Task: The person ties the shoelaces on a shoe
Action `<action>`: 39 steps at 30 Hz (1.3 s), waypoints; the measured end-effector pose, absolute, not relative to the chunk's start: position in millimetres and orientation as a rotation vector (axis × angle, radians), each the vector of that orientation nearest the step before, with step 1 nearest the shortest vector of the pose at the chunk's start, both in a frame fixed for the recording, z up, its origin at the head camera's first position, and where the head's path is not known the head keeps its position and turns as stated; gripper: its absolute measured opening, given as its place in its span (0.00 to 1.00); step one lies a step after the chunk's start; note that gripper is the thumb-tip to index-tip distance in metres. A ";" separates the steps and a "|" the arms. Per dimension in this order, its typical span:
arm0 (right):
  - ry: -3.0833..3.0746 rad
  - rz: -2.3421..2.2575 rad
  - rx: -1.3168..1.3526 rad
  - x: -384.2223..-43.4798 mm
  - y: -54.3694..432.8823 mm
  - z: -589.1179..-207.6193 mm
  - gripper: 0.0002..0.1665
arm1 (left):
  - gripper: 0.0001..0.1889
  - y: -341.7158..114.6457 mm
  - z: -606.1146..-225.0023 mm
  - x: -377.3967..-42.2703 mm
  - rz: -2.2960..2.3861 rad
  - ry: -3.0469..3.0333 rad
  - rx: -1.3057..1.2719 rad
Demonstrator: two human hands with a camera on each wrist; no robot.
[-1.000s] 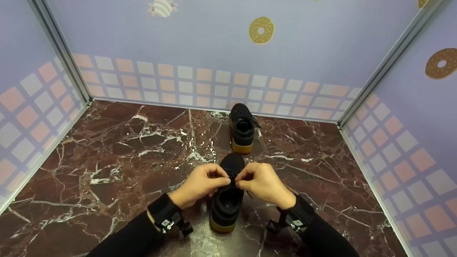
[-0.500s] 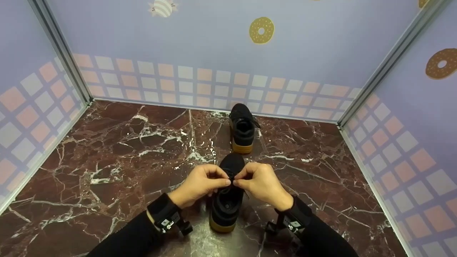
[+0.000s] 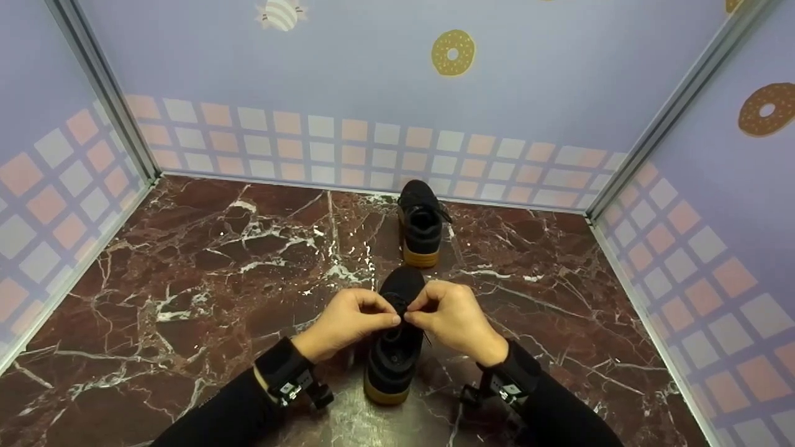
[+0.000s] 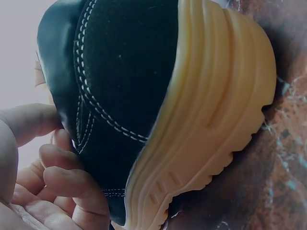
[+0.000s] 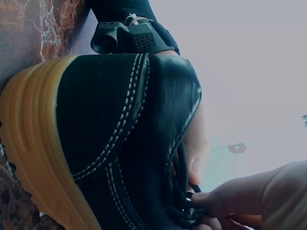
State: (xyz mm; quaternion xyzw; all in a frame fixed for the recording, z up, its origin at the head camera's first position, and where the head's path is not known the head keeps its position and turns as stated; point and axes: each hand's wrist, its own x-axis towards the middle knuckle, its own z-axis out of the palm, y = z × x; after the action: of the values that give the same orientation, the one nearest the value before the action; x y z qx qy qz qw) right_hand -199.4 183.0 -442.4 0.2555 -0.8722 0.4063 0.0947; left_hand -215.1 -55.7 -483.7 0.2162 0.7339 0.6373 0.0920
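Note:
A black shoe (image 3: pixel 402 282) with a tan sole stands upright between my two hands, its toe pointing away from me. Over its tongue, my left hand (image 3: pixel 345 320) pinches the black shoelace between thumb and forefinger. My right hand (image 3: pixel 456 320) faces it and pinches the lace as well, the two thumb tips almost meeting. A dark lace (image 5: pixel 181 165) runs along the shoe opening in the right wrist view. Below the right fingers a loose lace end (image 3: pixel 427 338) hangs at the shoe's side. In the left wrist view the shoe's upper (image 4: pixel 124 62) hides what the left fingertips hold.
A matching black shoe (image 3: pixel 422 230) stands just beyond the first, close to the back wall (image 3: pixel 348 149). Its laces trail to the right. Panels enclose the brown marbled surface (image 3: pixel 186 279) at the left, back and right.
My right hand has shifted slightly left, so its fingertips are closer to the left ones. The hanging lace end has moved a little left with it. Both shoes stay put.

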 end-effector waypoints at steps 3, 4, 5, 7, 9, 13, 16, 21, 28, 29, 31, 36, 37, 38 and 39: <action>-2.594 1.221 0.769 -200.5 184.1 -442.1 0.12 | 0.07 -55.5 -484.1 -215.2 1.897 2.182 0.646; -2.602 1.230 0.768 -201.1 184.6 -442.0 0.12 | 0.07 -55.4 -484.2 -215.3 1.898 2.185 0.646; -2.615 1.240 0.766 -201.5 185.3 -441.6 0.12 | 0.07 -55.3 -484.4 -215.4 1.899 2.186 0.648; -2.645 1.263 0.755 -202.7 186.6 -440.2 0.11 | 0.07 -55.3 -484.7 -215.4 1.901 2.190 0.649; -2.679 1.288 0.744 -204.5 187.9 -438.9 0.10 | 0.08 -55.3 -484.6 -215.5 1.899 2.198 0.646; -2.728 1.364 0.738 -207.5 191.9 -434.8 0.08 | 0.09 -55.7 -484.4 -215.2 1.899 2.201 0.633; -2.743 1.422 0.731 -211.2 196.9 -433.7 0.07 | 0.09 -55.7 -484.4 -215.0 1.903 2.193 0.629; -2.725 1.569 0.657 -222.7 204.4 -440.0 0.04 | 0.09 -54.6 -485.0 -215.3 1.913 2.188 0.630; -2.713 1.735 0.588 -237.1 207.0 -456.3 0.07 | 0.09 -53.2 -486.0 -215.8 1.918 2.160 0.615; -2.712 1.752 0.592 -238.8 207.2 -458.8 0.08 | 0.09 -53.0 -486.0 -216.0 1.921 2.156 0.614; -2.721 1.794 0.598 -241.2 207.5 -462.6 0.11 | 0.09 -52.6 -486.2 -216.2 1.930 2.139 0.608; -2.768 1.889 0.604 -243.2 207.8 -465.5 0.17 | 0.09 -51.6 -486.7 -217.2 1.944 2.125 0.605; -2.773 1.902 0.602 -243.6 207.9 -465.6 0.18 | 0.09 -51.6 -486.8 -217.4 1.943 2.131 0.608; -2.775 1.920 0.600 -243.8 207.8 -465.5 0.18 | 0.09 -51.6 -486.9 -217.5 1.944 2.134 0.612; -2.777 1.931 0.598 -244.1 207.9 -465.6 0.19 | 0.09 -51.6 -486.9 -217.6 1.944 2.139 0.615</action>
State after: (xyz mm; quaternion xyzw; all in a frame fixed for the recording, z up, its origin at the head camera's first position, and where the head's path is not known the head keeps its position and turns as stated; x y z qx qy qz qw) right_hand -244.1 207.9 -465.6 0.1722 -0.7997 0.5563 -0.1460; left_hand -217.6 -51.6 -486.9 0.2074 0.7206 0.6550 0.0931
